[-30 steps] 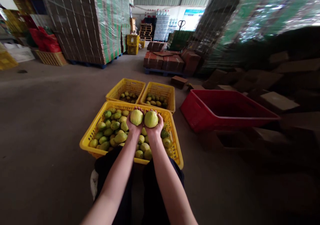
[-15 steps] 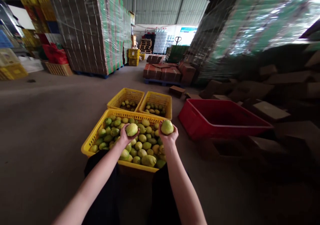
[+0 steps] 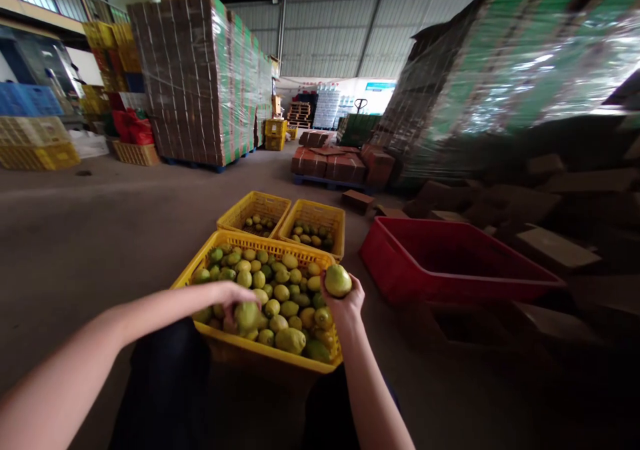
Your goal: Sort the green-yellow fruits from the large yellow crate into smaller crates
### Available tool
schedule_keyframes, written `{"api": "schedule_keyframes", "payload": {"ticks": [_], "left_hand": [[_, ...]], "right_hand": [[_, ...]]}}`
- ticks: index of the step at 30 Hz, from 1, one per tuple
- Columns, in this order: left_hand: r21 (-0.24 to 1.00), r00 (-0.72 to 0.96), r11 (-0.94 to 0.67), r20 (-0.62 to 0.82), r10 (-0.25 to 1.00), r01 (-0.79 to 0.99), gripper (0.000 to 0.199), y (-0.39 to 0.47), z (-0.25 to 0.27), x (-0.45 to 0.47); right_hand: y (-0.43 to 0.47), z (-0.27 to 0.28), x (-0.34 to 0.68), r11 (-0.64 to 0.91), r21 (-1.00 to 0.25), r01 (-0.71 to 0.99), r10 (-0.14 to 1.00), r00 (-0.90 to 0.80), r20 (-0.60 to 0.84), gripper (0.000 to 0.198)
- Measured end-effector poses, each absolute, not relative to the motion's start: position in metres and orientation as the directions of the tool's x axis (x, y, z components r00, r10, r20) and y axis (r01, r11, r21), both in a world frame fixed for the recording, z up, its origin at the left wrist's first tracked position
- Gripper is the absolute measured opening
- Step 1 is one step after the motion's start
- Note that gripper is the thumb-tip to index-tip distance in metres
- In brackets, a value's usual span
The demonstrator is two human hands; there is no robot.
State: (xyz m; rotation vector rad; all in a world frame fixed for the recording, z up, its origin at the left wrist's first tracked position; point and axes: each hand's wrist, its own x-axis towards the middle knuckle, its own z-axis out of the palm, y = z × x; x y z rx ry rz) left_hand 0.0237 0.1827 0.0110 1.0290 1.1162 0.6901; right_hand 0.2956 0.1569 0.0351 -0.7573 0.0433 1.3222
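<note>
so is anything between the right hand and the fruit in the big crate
Nothing visible: the right hand, at the right side of the crate, holds one fruit; fruit beside it lies uncovered. The left hand hides only some at the left.

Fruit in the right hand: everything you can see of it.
The fruit is single, whole and roundish, yellow-green, with a paler patch on top and a faint sheen on what looks like fairly smooth skin. The right hand cradles it from below, palm up, the hand curling round its sides, so its underside is hidden. In the view it sits at the right rim of the yellow crate.
</note>
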Motion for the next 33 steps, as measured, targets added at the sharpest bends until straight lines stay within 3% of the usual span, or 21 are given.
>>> {"api": "schedule_keyframes", "payload": {"ticks": [2, 5, 8, 14, 16, 18, 21, 25, 28, 30, 31, 33], "left_hand": [[0.887, 0.23, 0.457, -0.433, 0.871, -0.062, 0.021, 0.235, 0.044, 0.004], [0.877, 0.048, 0.426, -0.427, 0.903, -0.222, 0.032, 0.289, 0.08, -0.024], [0.872, -0.039, 0.433, -0.452, 0.891, -0.228, 0.026, 0.287, 0.077, -0.038], [0.802, 0.157, 0.577, -0.597, 0.787, 0.155, 0.011, 0.204, 0.0, -0.02], [0.778, 0.285, 0.324, -0.53, 0.799, 0.538, 0.022, 0.189, -0.021, -0.016], [0.715, 0.38, 0.085, -0.464, 0.8, 0.694, 0.028, 0.184, -0.032, -0.017], [0.71, 0.388, 0.022, -0.41, 0.825, 0.704, 0.031, 0.186, -0.038, -0.026], [0.722, 0.325, 0.022, -0.338, 0.883, 0.691, 0.035, 0.195, -0.036, -0.04], [0.732, 0.288, 0.03, -0.305, 0.908, 0.681, 0.033, 0.201, -0.036, -0.05], [0.733, 0.282, 0.034, -0.304, 0.91, 0.68, 0.033, 0.204, -0.037, -0.054], [0.732, 0.28, 0.036, -0.305, 0.91, 0.681, 0.033, 0.205, -0.037, -0.055], [0.721, 0.284, 0.035, -0.317, 0.905, 0.692, 0.033, 0.206, -0.038, -0.056]], "right_hand": [[0.156, 0.04, 0.294, 0.052, -0.423, -0.905, 0.799, 0.292, -0.525, 0.017], [0.153, 0.048, 0.29, 0.033, -0.385, -0.922, 0.753, 0.276, -0.598, 0.015], [0.15, 0.052, 0.286, 0.002, -0.394, -0.919, 0.746, 0.264, -0.612, 0.013], [0.145, 0.05, 0.275, -0.053, -0.405, -0.913, 0.745, 0.234, -0.625, 0.01], [0.143, 0.049, 0.27, -0.084, -0.412, -0.907, 0.75, 0.214, -0.625, 0.01], [0.141, 0.047, 0.265, -0.118, -0.444, -0.888, 0.757, 0.209, -0.62, 0.01], [0.135, 0.039, 0.253, -0.263, -0.533, -0.804, 0.75, 0.177, -0.637, 0.009], [0.106, 0.016, 0.23, -0.623, -0.518, -0.586, 0.695, -0.112, -0.71, 0.018], [0.078, 0.003, 0.215, -0.868, -0.408, -0.281, 0.489, -0.35, -0.799, 0.028], [0.074, 0.005, 0.212, -0.935, -0.35, -0.053, 0.341, -0.403, -0.85, 0.029], [0.079, 0.011, 0.212, -0.932, -0.36, -0.034, 0.346, -0.371, -0.862, 0.026], [0.107, 0.033, 0.218, -0.846, -0.485, -0.22, 0.525, -0.185, -0.831, 0.017]]}}
